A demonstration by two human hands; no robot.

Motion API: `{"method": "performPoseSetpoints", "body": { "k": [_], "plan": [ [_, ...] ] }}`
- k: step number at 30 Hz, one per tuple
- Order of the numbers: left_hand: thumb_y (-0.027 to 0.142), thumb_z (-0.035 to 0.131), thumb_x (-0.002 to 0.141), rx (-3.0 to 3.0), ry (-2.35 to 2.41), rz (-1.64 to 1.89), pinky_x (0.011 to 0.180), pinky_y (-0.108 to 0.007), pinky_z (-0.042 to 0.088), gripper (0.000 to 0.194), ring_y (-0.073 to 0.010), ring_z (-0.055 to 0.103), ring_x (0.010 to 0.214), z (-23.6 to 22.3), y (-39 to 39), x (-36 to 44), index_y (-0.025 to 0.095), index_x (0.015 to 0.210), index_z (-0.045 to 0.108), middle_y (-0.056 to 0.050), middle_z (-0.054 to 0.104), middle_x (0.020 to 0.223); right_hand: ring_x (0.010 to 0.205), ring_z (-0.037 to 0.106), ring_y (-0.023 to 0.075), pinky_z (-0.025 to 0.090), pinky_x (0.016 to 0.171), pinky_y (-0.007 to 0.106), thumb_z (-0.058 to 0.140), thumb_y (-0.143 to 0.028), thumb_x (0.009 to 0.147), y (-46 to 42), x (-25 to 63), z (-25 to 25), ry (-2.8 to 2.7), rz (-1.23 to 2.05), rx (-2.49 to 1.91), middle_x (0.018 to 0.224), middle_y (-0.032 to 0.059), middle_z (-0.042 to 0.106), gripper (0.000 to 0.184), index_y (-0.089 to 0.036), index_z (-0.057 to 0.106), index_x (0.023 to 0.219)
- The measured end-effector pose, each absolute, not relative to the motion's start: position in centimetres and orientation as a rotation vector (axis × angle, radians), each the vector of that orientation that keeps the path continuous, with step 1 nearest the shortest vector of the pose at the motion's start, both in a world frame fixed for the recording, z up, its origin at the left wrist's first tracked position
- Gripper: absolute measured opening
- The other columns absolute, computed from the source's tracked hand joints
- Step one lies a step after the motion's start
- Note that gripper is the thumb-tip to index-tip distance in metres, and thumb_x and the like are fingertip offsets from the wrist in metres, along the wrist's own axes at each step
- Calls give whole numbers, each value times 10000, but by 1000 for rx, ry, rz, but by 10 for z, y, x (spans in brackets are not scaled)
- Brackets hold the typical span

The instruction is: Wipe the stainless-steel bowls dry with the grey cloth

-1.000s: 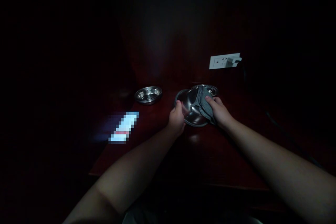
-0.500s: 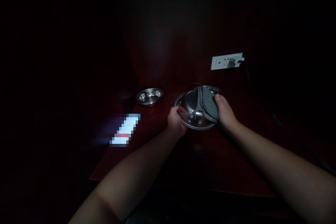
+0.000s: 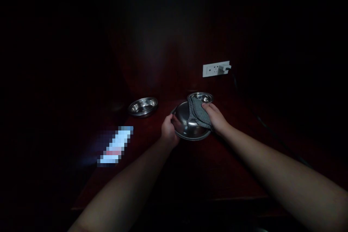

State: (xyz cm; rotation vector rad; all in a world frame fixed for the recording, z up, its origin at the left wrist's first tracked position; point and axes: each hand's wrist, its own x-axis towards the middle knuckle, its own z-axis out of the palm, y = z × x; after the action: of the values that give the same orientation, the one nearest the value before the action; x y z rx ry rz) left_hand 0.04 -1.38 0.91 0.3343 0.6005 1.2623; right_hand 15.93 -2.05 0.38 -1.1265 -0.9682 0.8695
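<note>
A shiny steel bowl (image 3: 185, 127) is tilted toward me over the dark red table (image 3: 217, 166). My left hand (image 3: 168, 131) grips its left rim, fingers closed round the edge. My right hand (image 3: 216, 117) presses a grey checked cloth (image 3: 198, 113) against the bowl's inside on the right. Just behind them a second steel bowl (image 3: 200, 97) rests on the table.
A third steel bowl (image 3: 143, 106) sits to the left. A glowing blurred rectangle (image 3: 115, 145) lies at the table's left side. A white wall socket (image 3: 214, 69) with a plug and dark cable is at the back right. The surroundings are very dark.
My right hand has slid the cloth across the bowl's inside, back from the far right rim toward the upper middle. The left hand keeps its grip. The view has shifted right.
</note>
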Motion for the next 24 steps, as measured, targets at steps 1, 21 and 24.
{"method": "performPoseSetpoints", "body": {
  "k": [1, 21, 24],
  "plan": [
    [273, 434, 851, 386, 572, 1247, 825, -311, 511, 275, -190, 654, 880, 9, -14, 1, 112, 915, 648, -95, 694, 909, 608, 479, 132, 377, 582, 270, 637, -578, 642, -19, 160, 3, -965, 861, -1134, 679, -25, 561, 405, -205, 560, 781],
    [147, 702, 672, 1440, 445, 983, 1048, -416, 335, 395, -232, 551, 1105, 1, -54, 5, 186, 1059, 635, -100, 624, 1161, 749, 584, 205, 453, 657, 319, 507, -595, 730, -15, 161, 4, -838, 684, -1136, 783, 45, 651, 420, -187, 601, 771],
    [204, 685, 703, 1466, 504, 1063, 1019, -397, 369, 285, -224, 576, 1045, 0, -55, 8, 179, 987, 663, -91, 653, 1086, 801, 595, 219, 459, 699, 327, 486, -607, 737, -17, 153, 2, -858, 735, -1169, 810, 47, 668, 444, -185, 614, 785]
  ]
}}
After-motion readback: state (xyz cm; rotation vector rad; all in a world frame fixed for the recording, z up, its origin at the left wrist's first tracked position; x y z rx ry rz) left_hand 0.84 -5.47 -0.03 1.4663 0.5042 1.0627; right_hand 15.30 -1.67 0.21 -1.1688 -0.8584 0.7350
